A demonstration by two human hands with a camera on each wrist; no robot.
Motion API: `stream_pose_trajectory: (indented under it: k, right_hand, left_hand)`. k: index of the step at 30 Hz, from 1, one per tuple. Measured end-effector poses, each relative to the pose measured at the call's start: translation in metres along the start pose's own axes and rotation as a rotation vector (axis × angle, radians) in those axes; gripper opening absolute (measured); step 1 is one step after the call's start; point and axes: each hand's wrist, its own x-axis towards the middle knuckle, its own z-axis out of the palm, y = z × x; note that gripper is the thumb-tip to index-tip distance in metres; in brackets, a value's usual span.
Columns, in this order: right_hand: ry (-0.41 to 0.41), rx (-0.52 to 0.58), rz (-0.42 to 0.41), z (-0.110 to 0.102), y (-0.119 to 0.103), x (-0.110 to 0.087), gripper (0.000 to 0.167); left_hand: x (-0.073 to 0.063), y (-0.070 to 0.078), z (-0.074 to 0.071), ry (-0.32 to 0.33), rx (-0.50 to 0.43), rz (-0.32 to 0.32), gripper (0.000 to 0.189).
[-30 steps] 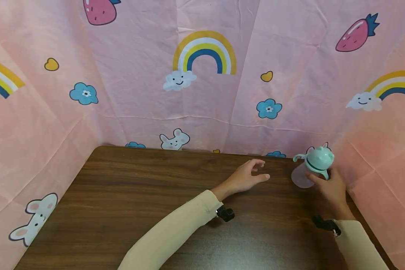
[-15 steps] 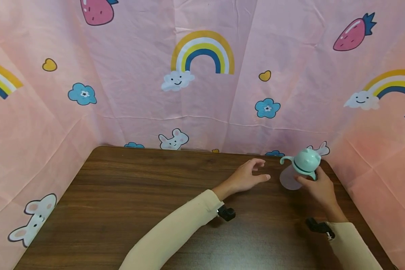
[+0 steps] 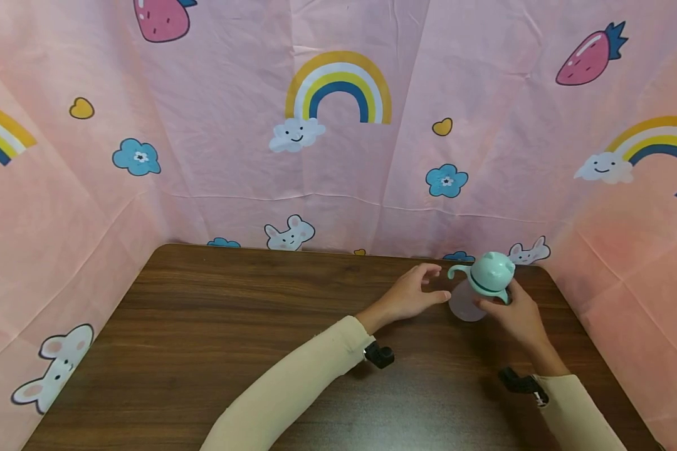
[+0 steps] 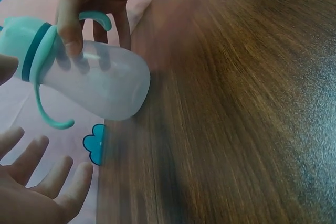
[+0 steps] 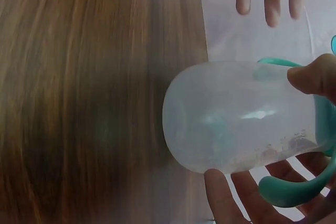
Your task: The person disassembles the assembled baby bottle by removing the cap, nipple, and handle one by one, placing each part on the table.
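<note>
A baby bottle point(image 3: 466, 304) has a translucent body, a mint-green lid point(image 3: 493, 270) with small ears and two curved side handles. My right hand point(image 3: 518, 315) grips it at the neck beside one handle, thumb on the near side and fingers on the far side, as the right wrist view shows with the bottle point(image 5: 236, 116) close up. Whether its base touches the table cannot be told. My left hand point(image 3: 410, 295) holds nothing. Its fingers are spread and relaxed, just left of the bottle, with the free handle point(image 4: 55, 121) pointing toward it.
The brown wood-grain table point(image 3: 220, 338) stretches out to the left and front. A pink printed cloth point(image 3: 350, 169) stands along its back and both sides, close behind the bottle. A small black device point(image 3: 379, 355) is on the left wrist, another point(image 3: 520, 381) on the right.
My right hand has carried the baby bottle leftward, away from the table's right edge and up close to my left hand. The left hand has stayed nearly still.
</note>
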Motion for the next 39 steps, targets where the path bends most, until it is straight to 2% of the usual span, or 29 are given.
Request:
stream_pose_trajectory:
  k: [9,14,18,21,23,24,29,30,31,36,37,39]
  right_hand:
    - [-0.037,0.010,-0.063,0.012,-0.011,-0.005,0.086]
    - [-0.035,0.020,-0.103,0.020,-0.018,-0.007,0.084]
    - [-0.035,0.035,-0.118,0.024,-0.022,-0.008,0.083]
    - [-0.033,0.042,-0.129,0.027,-0.025,-0.009,0.083]
    - [-0.036,0.048,-0.137,0.030,-0.027,-0.009,0.083]
    - [-0.039,0.050,-0.140,0.031,-0.028,-0.009,0.083]
    - [-0.046,0.062,-0.157,0.037,-0.032,-0.009,0.081]
    - [-0.046,0.063,-0.159,0.037,-0.033,-0.008,0.080]
    - [-0.046,0.064,-0.159,0.039,-0.034,-0.008,0.080]
    - [-0.052,0.076,-0.159,0.045,-0.039,-0.007,0.081]
    - [-0.053,0.079,-0.160,0.047,-0.041,-0.007,0.081]
    - [-0.056,0.093,-0.160,0.050,-0.043,-0.007,0.081]
  left_hand:
    - [-0.002,-0.005,-0.001,0.025,-0.004,-0.046,0.067]
    - [-0.005,-0.007,-0.005,0.016,-0.020,-0.041,0.068]
    - [-0.002,-0.020,-0.005,0.026,-0.013,-0.012,0.068]
    - [-0.002,-0.026,-0.006,0.028,-0.016,-0.018,0.068]
    - [-0.006,-0.022,-0.008,0.017,-0.037,-0.050,0.068]
    - [-0.005,-0.028,-0.008,0.024,-0.027,-0.041,0.069]
    - [-0.010,-0.034,-0.012,0.036,-0.034,-0.046,0.068]
    - [-0.010,-0.040,-0.011,0.049,-0.028,-0.026,0.068]
    - [-0.013,-0.036,-0.013,0.047,-0.044,-0.035,0.067]
    - [-0.021,-0.036,-0.016,0.083,-0.083,-0.039,0.066]
    - [-0.025,-0.031,-0.018,0.083,-0.103,-0.057,0.066]
    - [-0.028,-0.031,-0.020,0.093,-0.118,-0.059,0.066]
